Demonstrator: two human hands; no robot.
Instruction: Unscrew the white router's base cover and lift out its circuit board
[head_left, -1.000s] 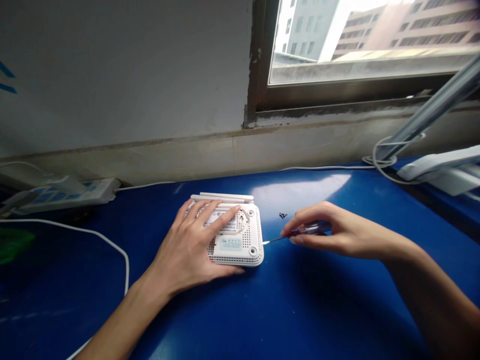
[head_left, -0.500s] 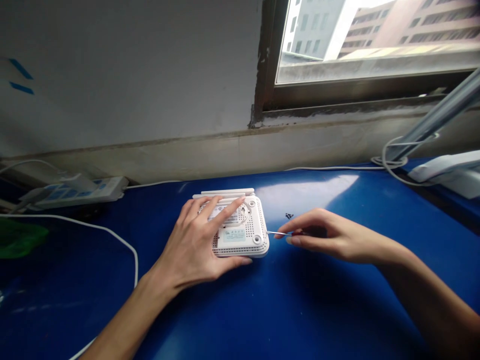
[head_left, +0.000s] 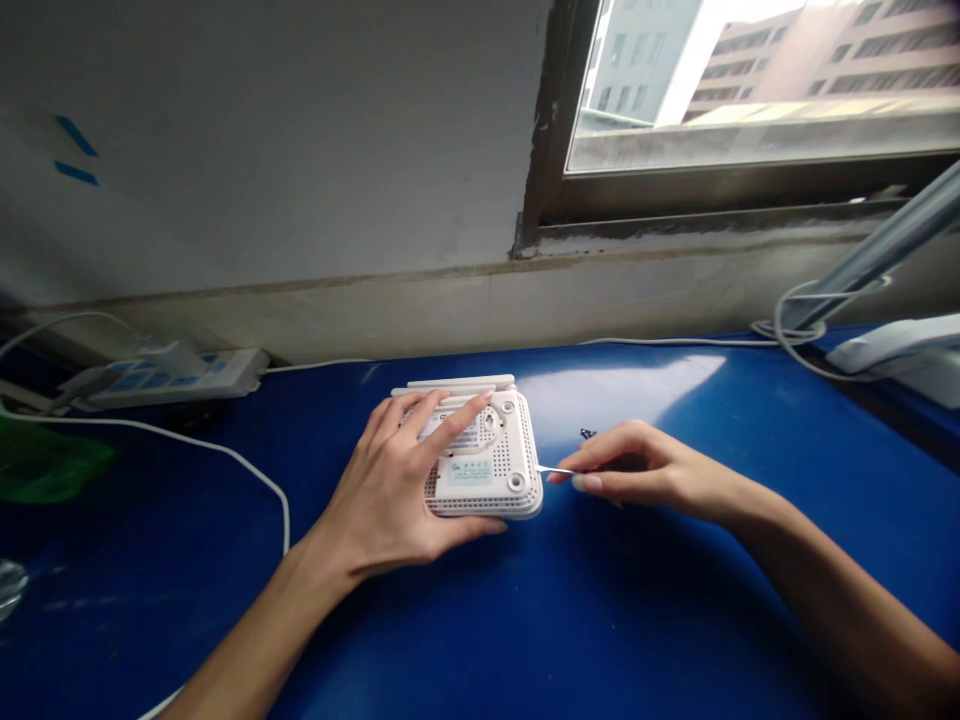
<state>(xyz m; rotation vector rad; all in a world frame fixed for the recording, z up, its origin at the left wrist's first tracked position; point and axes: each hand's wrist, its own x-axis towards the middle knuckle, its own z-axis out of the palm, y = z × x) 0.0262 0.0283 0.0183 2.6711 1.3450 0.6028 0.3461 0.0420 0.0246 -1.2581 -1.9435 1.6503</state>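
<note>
A white plastic router [head_left: 480, 470] lies upside down on a glossy blue table [head_left: 675, 610], near the table's back edge where it meets the wall, its flat white antennas [head_left: 461, 382] folded toward that wall. The left hand [head_left: 382, 490] rests wide-spread, palm down, across the router's vented underside, its fingers reaching over a printed label. Just off the router's right edge, the right hand [head_left: 637, 470] pinches narrowly around a thin metal tool shaft [head_left: 555, 469], whose tip is at the edge's seam; the tool's handle is hidden in the fingers. Well left of the router, a white power strip [head_left: 172, 375] sits along the back edge, with a white cable [head_left: 217, 455] curving across the table in front of it.
</note>
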